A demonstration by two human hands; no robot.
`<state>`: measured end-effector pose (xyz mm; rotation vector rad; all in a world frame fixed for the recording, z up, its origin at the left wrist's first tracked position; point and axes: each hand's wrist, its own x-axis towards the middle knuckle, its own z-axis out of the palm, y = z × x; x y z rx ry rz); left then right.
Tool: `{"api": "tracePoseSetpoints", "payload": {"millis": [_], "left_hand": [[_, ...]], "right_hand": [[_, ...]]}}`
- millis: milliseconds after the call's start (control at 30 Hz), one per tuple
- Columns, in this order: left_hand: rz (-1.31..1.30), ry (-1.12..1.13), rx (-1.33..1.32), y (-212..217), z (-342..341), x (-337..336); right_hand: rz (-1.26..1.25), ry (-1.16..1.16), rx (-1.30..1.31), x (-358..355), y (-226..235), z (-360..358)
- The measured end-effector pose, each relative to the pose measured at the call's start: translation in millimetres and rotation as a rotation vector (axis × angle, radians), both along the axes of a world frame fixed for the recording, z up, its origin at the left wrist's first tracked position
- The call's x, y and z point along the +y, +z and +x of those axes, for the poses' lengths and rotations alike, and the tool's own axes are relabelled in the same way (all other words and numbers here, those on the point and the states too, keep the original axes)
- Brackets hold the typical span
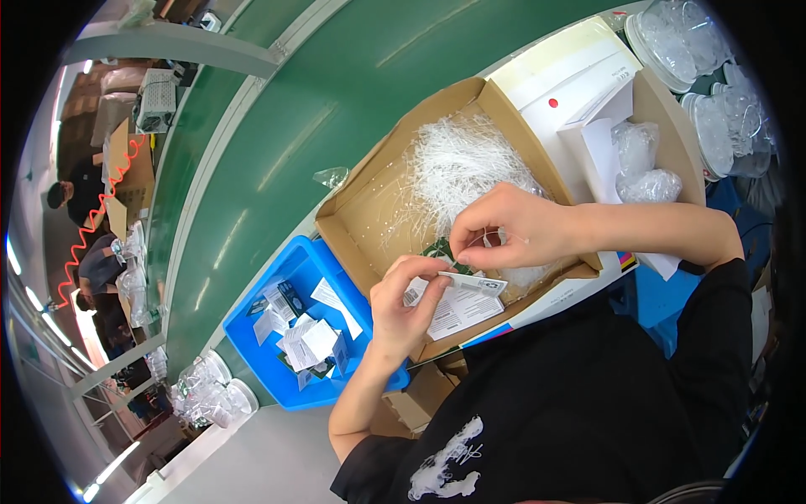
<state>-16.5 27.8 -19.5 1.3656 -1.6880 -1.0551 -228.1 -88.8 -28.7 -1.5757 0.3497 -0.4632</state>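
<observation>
My left hand [400, 307] pinches a small white printed card [477, 284] between thumb and fingers. Close against it, my right hand [514, 220] is closed in a pinch on a thin clear plastic tag string [519, 239], which meets the card's edge near my left fingertips. Whether the string passes through the card cannot be made out. Both hands are over a shallow cardboard tray [359, 223]. A tangled heap of clear plastic tag strings [466, 155] fills much of that tray. Beneath the held card lie more white printed cards [457, 317], partly covered by my left hand.
Left of the tray, a blue plastic bin [243, 346] holds several loose printed cards [309, 343]. A white carton [558, 80] and bubble wrap [651, 186] lie to the right. Clear round containers [718, 126] stand far right. A green conveyor belt [290, 139] runs behind; other people are at far left.
</observation>
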Motion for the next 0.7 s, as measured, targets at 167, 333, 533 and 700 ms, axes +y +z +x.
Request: {"api": "tracePoseSetpoints", "payload": {"millis": [167,333,533,700], "left_hand": [[-0.083,-0.034,-0.041,4.7,0.7,-5.8],[0.077,0.088,0.07,3.5,-4.0,0.2],[0.056,0.036,0.038,4.2,-2.8,-0.5],[-0.005,-0.003,0.031,4.1,-3.2,-3.6]], "right_hand": [[-0.001,0.019,-0.019,0.5,-0.6,0.4],[-0.005,0.062,0.0,-0.5,-0.9,-0.5],[-0.005,0.076,0.0,-0.2,-0.5,-0.5],[0.042,0.111,0.024,-0.5,3.8,-1.7]]}}
